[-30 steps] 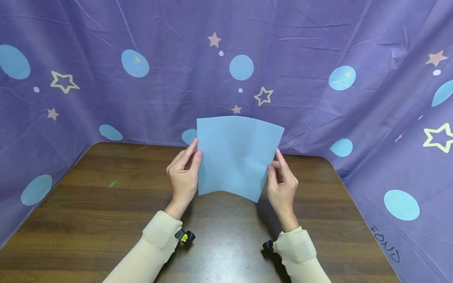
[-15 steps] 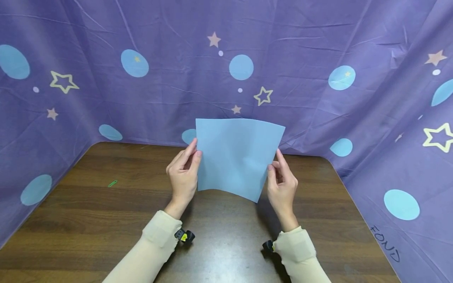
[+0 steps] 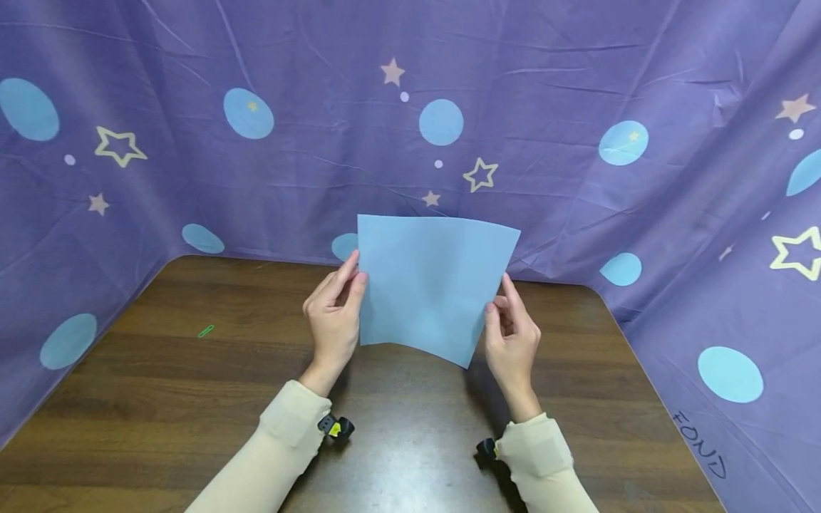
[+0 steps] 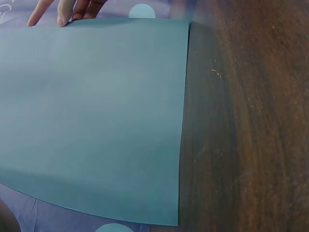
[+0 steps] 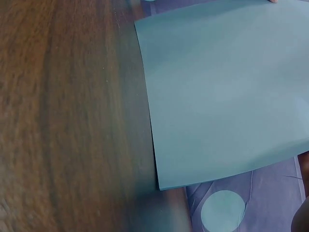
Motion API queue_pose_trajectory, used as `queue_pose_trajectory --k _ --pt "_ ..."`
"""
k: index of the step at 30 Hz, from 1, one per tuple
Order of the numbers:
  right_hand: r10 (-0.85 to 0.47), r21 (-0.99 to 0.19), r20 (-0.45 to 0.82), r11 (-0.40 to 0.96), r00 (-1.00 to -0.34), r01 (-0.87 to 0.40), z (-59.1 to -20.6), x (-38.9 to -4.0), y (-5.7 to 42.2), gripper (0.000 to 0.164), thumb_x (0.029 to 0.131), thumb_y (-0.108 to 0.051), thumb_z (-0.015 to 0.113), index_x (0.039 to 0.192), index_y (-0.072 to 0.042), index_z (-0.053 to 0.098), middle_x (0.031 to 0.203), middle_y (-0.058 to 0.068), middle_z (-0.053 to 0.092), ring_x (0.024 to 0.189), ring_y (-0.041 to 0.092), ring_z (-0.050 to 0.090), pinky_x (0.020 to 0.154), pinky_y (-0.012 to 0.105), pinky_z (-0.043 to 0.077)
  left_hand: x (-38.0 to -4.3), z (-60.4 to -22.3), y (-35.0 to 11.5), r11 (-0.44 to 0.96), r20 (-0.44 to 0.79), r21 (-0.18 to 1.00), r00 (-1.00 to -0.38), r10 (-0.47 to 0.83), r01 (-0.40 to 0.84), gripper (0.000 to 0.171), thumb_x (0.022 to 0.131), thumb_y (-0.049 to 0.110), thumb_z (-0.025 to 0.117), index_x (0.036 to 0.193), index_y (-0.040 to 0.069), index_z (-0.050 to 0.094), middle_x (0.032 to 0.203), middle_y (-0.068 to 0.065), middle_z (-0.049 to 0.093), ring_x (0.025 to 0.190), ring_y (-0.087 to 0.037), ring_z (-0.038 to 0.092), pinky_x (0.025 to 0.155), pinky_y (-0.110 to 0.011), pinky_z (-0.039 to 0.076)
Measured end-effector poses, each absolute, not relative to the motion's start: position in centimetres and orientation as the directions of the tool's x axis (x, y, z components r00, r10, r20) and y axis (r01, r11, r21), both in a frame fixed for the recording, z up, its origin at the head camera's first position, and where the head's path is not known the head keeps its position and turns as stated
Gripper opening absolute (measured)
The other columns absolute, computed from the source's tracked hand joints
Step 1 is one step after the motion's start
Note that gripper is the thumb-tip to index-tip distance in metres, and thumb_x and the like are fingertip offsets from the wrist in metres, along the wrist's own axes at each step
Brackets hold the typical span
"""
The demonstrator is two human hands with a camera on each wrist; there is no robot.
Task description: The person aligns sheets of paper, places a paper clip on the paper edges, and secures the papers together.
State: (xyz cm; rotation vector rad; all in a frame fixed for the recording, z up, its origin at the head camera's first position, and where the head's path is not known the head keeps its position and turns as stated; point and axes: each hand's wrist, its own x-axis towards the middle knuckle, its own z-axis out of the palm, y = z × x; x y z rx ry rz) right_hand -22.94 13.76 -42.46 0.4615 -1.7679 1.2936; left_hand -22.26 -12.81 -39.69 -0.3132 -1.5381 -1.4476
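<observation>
A plain light-blue sheet of paper [image 3: 432,285] is held up at the middle of the head view, slightly bowed, its face toward the camera. My left hand [image 3: 335,313] pinches its left edge, thumb in front and fingers behind. At the opposite edge, my right hand [image 3: 515,335] pinches the paper the same way. The sheet [image 4: 96,121] fills much of the left wrist view, with fingers of the other hand at its far edge. In the right wrist view the same paper [image 5: 222,92] spans the right side, and little of either hand shows.
A small green paper clip [image 3: 206,331] lies on the brown wooden table [image 3: 160,427], left of the hands. Behind and to both sides hangs a purple curtain [image 3: 308,128] with blue circles and stars. Each wrist carries a small black camera [image 3: 345,428].
The paper's upper edge has flattened from an arch, and its lower left corner has risen a little. Both hands keep their hold in nearly the same place.
</observation>
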Motion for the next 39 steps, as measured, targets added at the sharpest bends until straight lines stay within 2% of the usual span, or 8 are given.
queue_pose_trajectory --k 12,15,20,30,35,39 --pt "0.18 -0.584 0.808 0.37 -0.562 -0.722 -42.5 -23.1 13.6 0.051 0.097 0.012 0.067 0.146 -0.003 0.064 0.087 0.016 0.072 0.062 0.012 0.05 0.056 0.014 0.038 -22.1 -39.9 -13.0 0.281 0.769 0.621 -0.498 -0.402 0.732 0.037 0.094 -0.005 0.077 0.129 0.008 0.078 0.097 -0.015 0.079 0.087 -0.006 0.066 0.073 -0.014 0.052" --pt "0.177 -0.58 0.811 0.373 -0.558 -0.725 -42.4 -23.1 13.5 0.051 0.096 0.012 0.067 0.145 -0.004 0.065 0.087 0.015 0.072 0.063 0.012 0.051 0.056 0.016 0.039 -22.1 -39.7 -13.1 0.281 0.77 0.617 -0.491 -0.407 0.735 0.036 0.094 -0.004 0.078 0.128 0.008 0.078 0.096 -0.015 0.078 0.086 -0.006 0.066 0.073 -0.014 0.052" --pt "0.17 -0.565 0.82 0.397 -0.546 -0.724 -42.1 -23.0 13.5 0.051 0.095 0.012 0.069 0.143 -0.004 0.067 0.088 0.014 0.073 0.065 0.011 0.051 0.054 0.027 0.04 -22.1 -39.3 -13.3 0.293 0.769 0.621 -0.491 -0.411 0.727 0.033 0.095 -0.001 0.078 0.126 0.009 0.079 0.094 -0.014 0.079 0.082 -0.006 0.064 0.07 -0.014 0.05" --pt "0.133 -0.578 0.804 0.403 -0.579 -0.709 -41.6 -22.9 13.8 0.052 0.096 0.011 0.069 0.145 -0.004 0.065 0.086 0.013 0.07 0.065 0.012 0.05 0.058 0.016 0.038 -22.3 -38.8 -13.5 0.31 0.738 0.667 -0.542 -0.402 0.678 0.035 0.092 -0.005 0.079 0.126 0.005 0.078 0.096 -0.018 0.079 0.082 -0.003 0.063 0.072 -0.012 0.049" --pt "0.109 -0.588 0.791 0.406 -0.602 -0.699 -41.3 -22.8 13.8 0.054 0.095 0.014 0.069 0.146 -0.001 0.063 0.085 0.016 0.069 0.063 0.013 0.047 0.057 0.017 0.036 -22.3 -38.5 -13.6 0.292 0.709 0.7 -0.581 -0.401 0.652 0.035 0.093 -0.006 0.078 0.127 0.004 0.077 0.101 -0.019 0.079 0.084 -0.002 0.065 0.073 -0.012 0.05" --pt "0.091 -0.607 0.776 0.375 -0.624 -0.701 -40.3 -22.1 13.3 0.055 0.094 0.019 0.067 0.146 0.005 0.06 0.083 0.022 0.067 0.059 0.015 0.045 0.053 0.019 0.035 -22.3 -38.5 -14.0 0.258 0.676 0.732 -0.626 -0.39 0.63 0.035 0.095 0.0 0.078 0.129 0.008 0.077 0.107 -0.016 0.08 0.086 -0.001 0.068 0.073 -0.012 0.052"
